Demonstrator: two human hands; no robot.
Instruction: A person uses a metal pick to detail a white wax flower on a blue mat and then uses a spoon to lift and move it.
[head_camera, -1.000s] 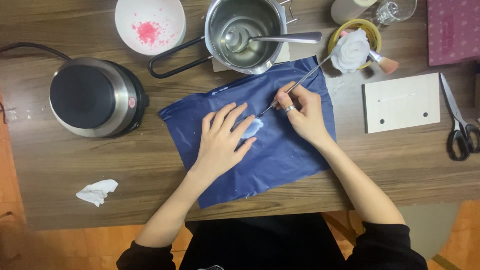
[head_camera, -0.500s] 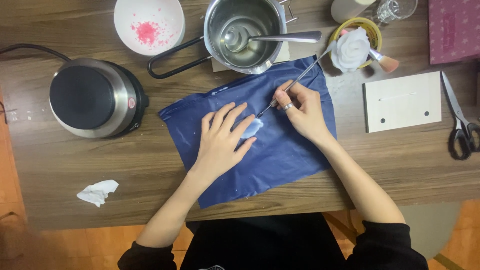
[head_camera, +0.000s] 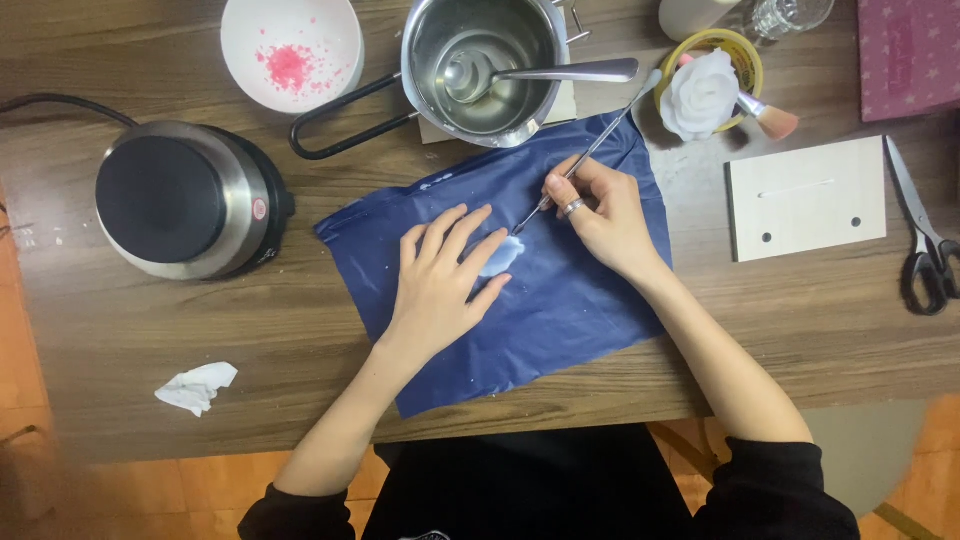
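Head cam, looking straight down at a wooden table (head_camera: 800, 320).

Left forearm coming up from about 7 o'clock, left hand (head_camera: 440, 285) flat, palm down on the blue sheet (head_camera: 560, 310), fingers spread and pointing toward 1 o'clock. Nothing gripped, just pressing, fingertips touching a small pale wax patch (head_camera: 500, 256) near the sheet's middle.

Right forearm coming in from 5 o'clock, right hand (head_camera: 600, 215) curled shut around a thin metal tool (head_camera: 585, 158), pen-style pinch, ring on one finger. Tool tip down at the 1 o'clock edge of the wax patch, handle slanting up toward 1 o'clock. Hands close but not touching.

Around the sheet: steel pot (head_camera: 485, 65) with a spoon (head_camera: 540, 72) at 12 o'clock, white bowl (head_camera: 290, 50) with pink crumbs at 11, round hot plate (head_camera: 180, 200) at 9, white wax rose (head_camera: 700, 95) at 1, white board (head_camera: 805, 195) and scissors (head_camera: 925, 240) at 3, crumpled tissue (head_camera: 195, 387) at 8.
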